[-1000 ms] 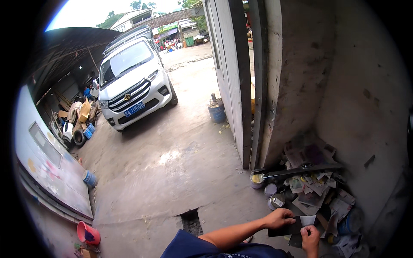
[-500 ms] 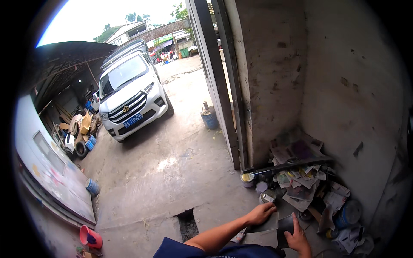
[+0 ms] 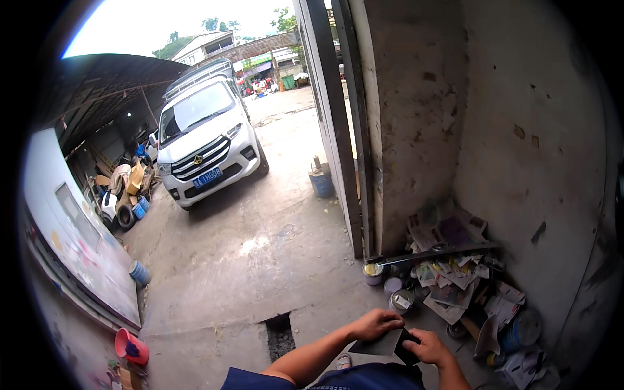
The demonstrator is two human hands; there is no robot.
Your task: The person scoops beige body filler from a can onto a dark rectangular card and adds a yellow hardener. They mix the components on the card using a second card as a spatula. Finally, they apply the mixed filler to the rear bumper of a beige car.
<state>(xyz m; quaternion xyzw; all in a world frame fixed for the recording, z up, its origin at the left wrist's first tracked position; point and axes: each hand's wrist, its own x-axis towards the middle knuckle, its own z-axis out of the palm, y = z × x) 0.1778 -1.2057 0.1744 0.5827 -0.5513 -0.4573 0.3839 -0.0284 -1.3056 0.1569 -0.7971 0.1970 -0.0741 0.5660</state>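
Low in the head view, both my hands are on thin dark grey sheet material that looks like sandpaper. My left hand point(image 3: 379, 324) pinches the upper edge of a grey sheet point(image 3: 376, 345). To its right, my right hand point(image 3: 426, 346) grips a blacker sheet part point(image 3: 405, 351), thumb towards the left hand. The two parts meet at an angle; I cannot tell whether this is one folded sheet or two. Just beyond my hands stands a round can point(image 3: 401, 300) with a pale label on top.
Newspapers point(image 3: 448, 279) and a long dark strip point(image 3: 442, 251) lie heaped in the right corner, beside a blue bucket point(image 3: 522, 329). Ahead is a rectangular floor pit point(image 3: 280, 338). A red bucket point(image 3: 132, 346) stands left; a white truck point(image 3: 207, 133) is parked outside.
My hands have come closer together and shifted slightly left with the sheet material. My right hand's fingers, stretched out before, now curl around the darker part. The view has shifted slightly.
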